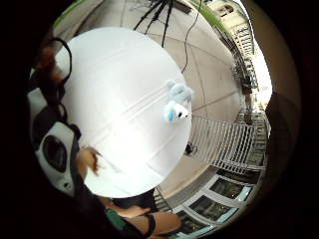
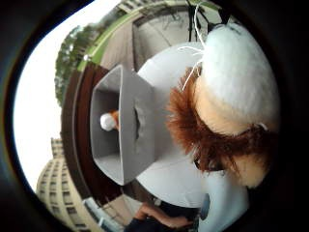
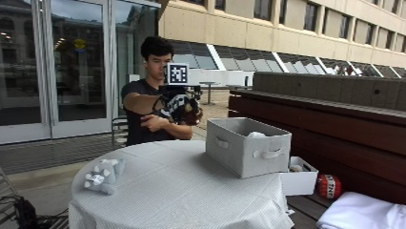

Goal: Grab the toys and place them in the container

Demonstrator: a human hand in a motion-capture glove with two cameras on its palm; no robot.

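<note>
A grey fabric container [image 3: 248, 146] stands on the round white-covered desk [image 3: 184, 195], with a white toy [image 3: 256, 135] already lying inside it. The gloved right hand [image 3: 178, 108] is raised in the air above the desk, beside the container, fingers curled round a brown-and-white plush toy [image 2: 227, 101]. A pale blue-grey plush toy [image 3: 103, 176] lies on the desk well apart from the container.

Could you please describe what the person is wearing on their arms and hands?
The right hand wears a black glove with white plastic parts and black straps. The other hand is bare. Both forearms are uncovered below the short sleeves of a dark T-shirt.
</note>
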